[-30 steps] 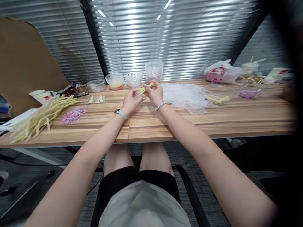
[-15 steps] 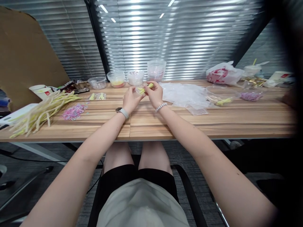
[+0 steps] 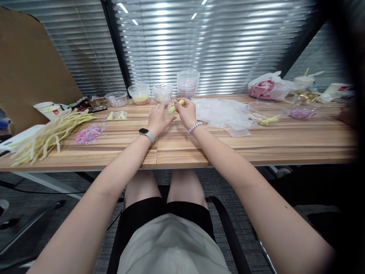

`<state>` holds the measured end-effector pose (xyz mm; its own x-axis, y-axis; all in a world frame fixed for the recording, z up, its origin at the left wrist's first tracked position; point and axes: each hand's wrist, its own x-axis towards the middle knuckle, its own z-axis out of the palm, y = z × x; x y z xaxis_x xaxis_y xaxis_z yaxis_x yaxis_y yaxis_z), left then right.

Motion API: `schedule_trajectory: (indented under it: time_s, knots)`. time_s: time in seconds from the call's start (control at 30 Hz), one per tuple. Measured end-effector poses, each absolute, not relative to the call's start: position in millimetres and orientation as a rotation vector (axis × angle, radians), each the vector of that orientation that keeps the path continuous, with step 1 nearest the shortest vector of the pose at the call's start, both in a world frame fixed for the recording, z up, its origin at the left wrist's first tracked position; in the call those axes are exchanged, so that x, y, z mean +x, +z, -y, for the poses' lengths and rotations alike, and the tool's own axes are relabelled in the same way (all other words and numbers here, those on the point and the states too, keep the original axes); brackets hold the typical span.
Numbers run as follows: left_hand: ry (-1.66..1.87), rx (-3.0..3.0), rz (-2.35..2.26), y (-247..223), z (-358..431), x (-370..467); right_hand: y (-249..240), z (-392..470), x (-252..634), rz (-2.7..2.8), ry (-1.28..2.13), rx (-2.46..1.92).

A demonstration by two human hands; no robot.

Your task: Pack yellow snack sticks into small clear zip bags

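Note:
My right hand pinches a yellow fuzzy piece above the middle of the wooden table. Just left of it, my left hand is closed on the edge of what looks like a small clear bag, partly hidden by the fingers. The yellow piece lies against this clear plastic. Right of my hands spreads a pile of clear plastic bags. Two small bags with yellow pieces lie to the left, beyond a heap of pink and purple small bands.
Long yellow and cream fuzzy stems cover the left end. Clear tubs and stacked cups line the back. At right are a clear container, purple bits and a white-and-red bag.
The yellow piece between my hands has turned more upright. The fingers of my left hand have shifted a little around the clear plastic.

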<state>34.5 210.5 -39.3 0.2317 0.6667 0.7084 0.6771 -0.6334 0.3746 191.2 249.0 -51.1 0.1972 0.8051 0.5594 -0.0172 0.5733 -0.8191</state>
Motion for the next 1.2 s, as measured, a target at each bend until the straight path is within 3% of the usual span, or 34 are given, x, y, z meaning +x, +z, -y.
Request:
schedule_trajectory:
  time_s: [0.5, 0.87, 1.2]
  knots:
    - [-1.495, -2.601, 1.302, -39, -207, 37, -46, -240, 190, 1.174, 0.558, -0.84]
    - [-1.549, -2.547, 1.283, -39, -207, 35, -40, -217, 187, 1.458, 0.295, -0.841]
    - [-1.589, -2.547, 1.29, -39, -210, 35, -37, -216, 186, 1.384, 0.364, -0.813]
